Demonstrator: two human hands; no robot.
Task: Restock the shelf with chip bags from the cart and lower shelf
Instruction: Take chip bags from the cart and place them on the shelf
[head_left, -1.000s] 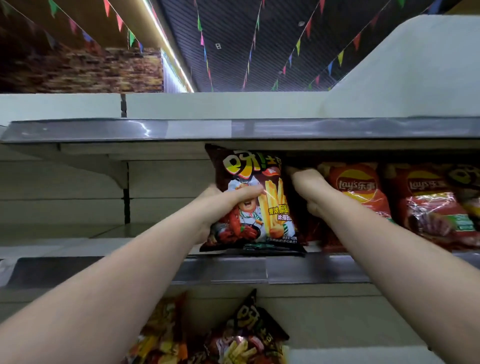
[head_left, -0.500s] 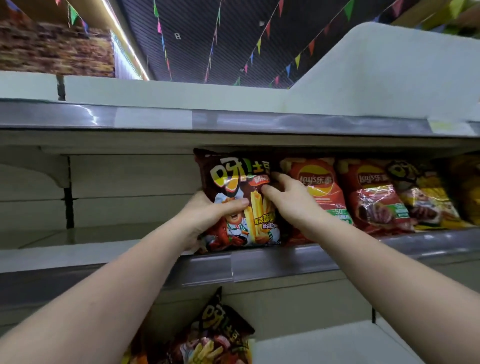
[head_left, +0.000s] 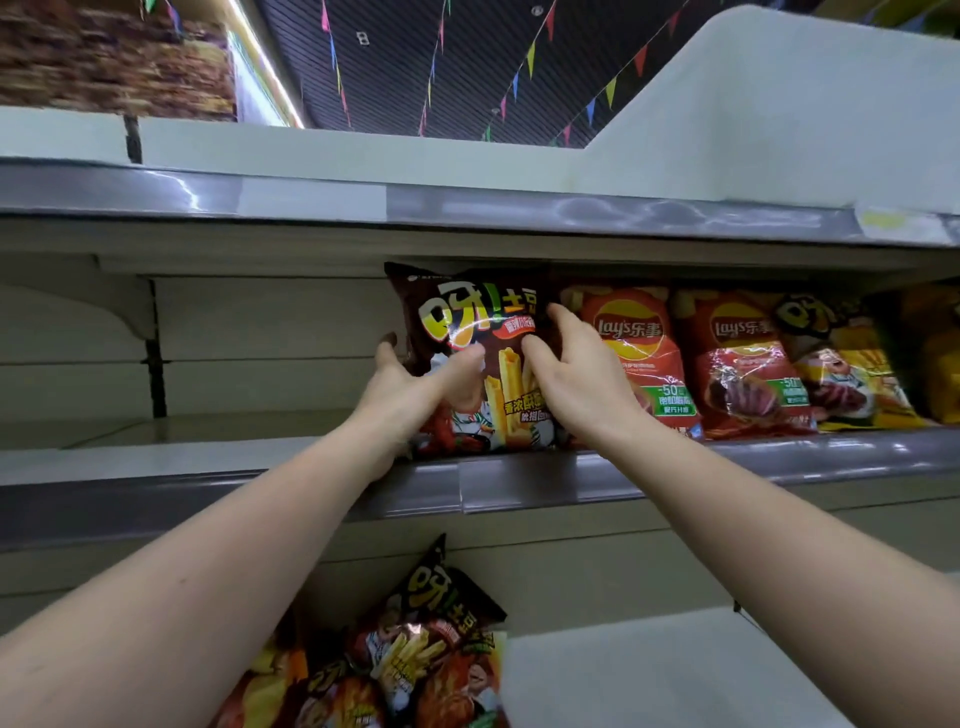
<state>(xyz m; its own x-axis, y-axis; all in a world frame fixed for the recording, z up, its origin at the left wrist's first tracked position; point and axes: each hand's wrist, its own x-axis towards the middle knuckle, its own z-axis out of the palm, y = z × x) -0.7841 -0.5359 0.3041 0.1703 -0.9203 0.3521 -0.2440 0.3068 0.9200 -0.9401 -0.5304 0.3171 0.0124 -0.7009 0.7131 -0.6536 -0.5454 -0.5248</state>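
Chip bag (head_left: 470, 358), dark with yellow lettering, stands upright on the shelf (head_left: 519, 480), its bottom edge just behind the grey price rail and its top close under the shelf above. To its left the shelf lies bare back to the rear panel. The bag seems set at the left end of the row so that its printed face looks outward and lines up with the bags beside it.

Left hand (head_left: 410, 387) holds the bag's left side: the thumb lies across the front, and one fingertip shows at the bag's left edge, so the fingers appear to wrap round behind. That is a grasp, loose rather than clenched, and it likely steadies the bag upright while it is nudged into line.

Right hand (head_left: 571, 379) rests on the bag's right front, near the seam where it meets the first red bag (head_left: 636, 358). Its fingers are spread and only slightly bent, and the thumb touches the front panel. It seems to press or push rather than pinch, probably squaring the bag against its neighbour.

Right of that stands a second red bag (head_left: 743, 364), then a yellow bag (head_left: 841, 364), all upright and touching.

Below, on the lower shelf (head_left: 649, 670), a loose heap of bags (head_left: 415, 654) lies tilted at the left. No cart is in view.
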